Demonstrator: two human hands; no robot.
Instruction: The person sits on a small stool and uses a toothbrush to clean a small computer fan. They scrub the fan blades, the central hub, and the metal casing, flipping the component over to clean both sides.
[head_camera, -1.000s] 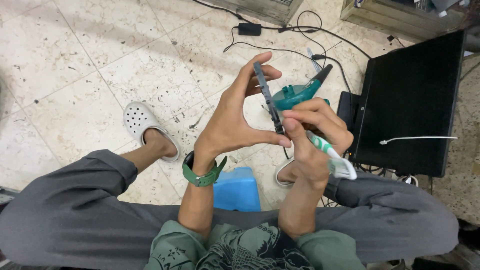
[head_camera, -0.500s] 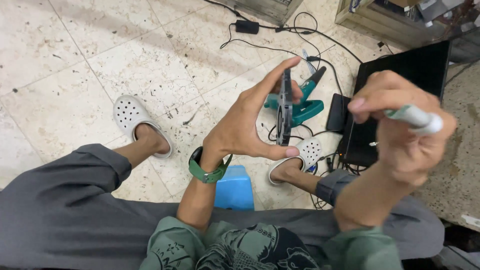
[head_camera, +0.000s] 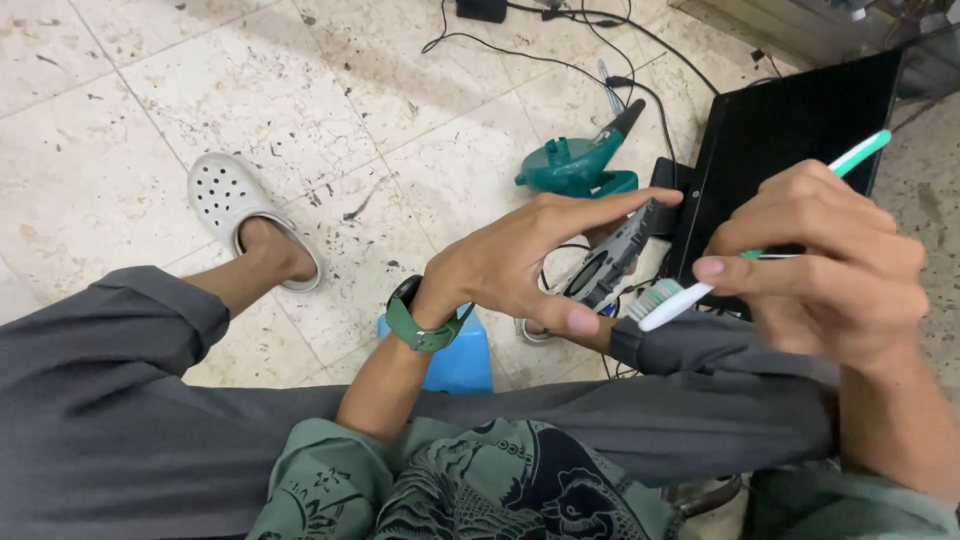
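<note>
My left hand (head_camera: 525, 265) grips a flat dark grey part (head_camera: 612, 262), edge-on between thumb and fingertips, above my knees. A green watch (head_camera: 420, 325) is on that wrist. My right hand (head_camera: 830, 265) holds a white and green toothbrush (head_camera: 745, 255), its bristled head pointing left and ending just right of the grey part. Whether the bristles touch the part I cannot tell.
A teal hand-held blower (head_camera: 580, 165) lies on the tiled floor with black cables (head_camera: 560, 60) behind it. A black flat panel (head_camera: 790, 130) leans at the right. A white clog (head_camera: 235, 210) is on my left foot; a blue stool (head_camera: 455, 360) shows between my legs.
My left hand has tilted the grey part and lowered it to the right. My right hand has swung the toothbrush back down, so its head points at the part.
</note>
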